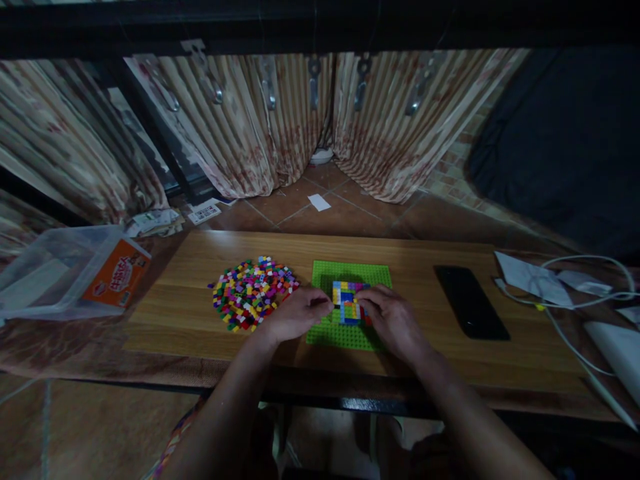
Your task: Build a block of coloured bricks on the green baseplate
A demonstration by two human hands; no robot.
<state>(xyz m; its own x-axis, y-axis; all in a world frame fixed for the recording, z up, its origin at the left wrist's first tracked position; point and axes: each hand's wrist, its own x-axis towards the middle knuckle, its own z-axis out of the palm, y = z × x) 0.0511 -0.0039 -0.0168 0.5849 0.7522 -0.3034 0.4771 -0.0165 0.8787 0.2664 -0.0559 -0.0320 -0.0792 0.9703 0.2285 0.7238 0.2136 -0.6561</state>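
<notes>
Striped curtains (300,127) hang beyond the table (165,293), whose long wooden top runs across in front of the person. At its left end, partly over the edge of the view, stands a clear plastic box (85,250) with an orange label (117,275) at its near-right end; whether the label is stuck outside or tucked inside, I cannot tell. A pale sheet shows through the box's wall, perhaps lying in it.

The green baseplate (320,339) lies flat on the table, straight ahead of the person, presumably so that both hands can work over it with the forearms resting low. Left of it, the pile of bricks (250,293) is spread loosely on the wood in many colours, with no tray around it; its place just beside the left hand likely makes picking easy. A black phone (471,302) lies well to the right, seemingly kept out of the way.

The left hand (305,311) reaches over the baseplate's left side, thumb and fingers drawn almost together at the brick build's left edge. The right hand (393,317) curls over its right edge, fingers bent and close in, perhaps steadying it; how firmly it grips is hidden.

The brick build (349,315), low and many-coloured, sits on the middle of the baseplate, between the hands. Smallest of all, a dark piece (337,307) shows at the left fingertips; whether it is pinched there or already attached, I cannot tell.
</notes>
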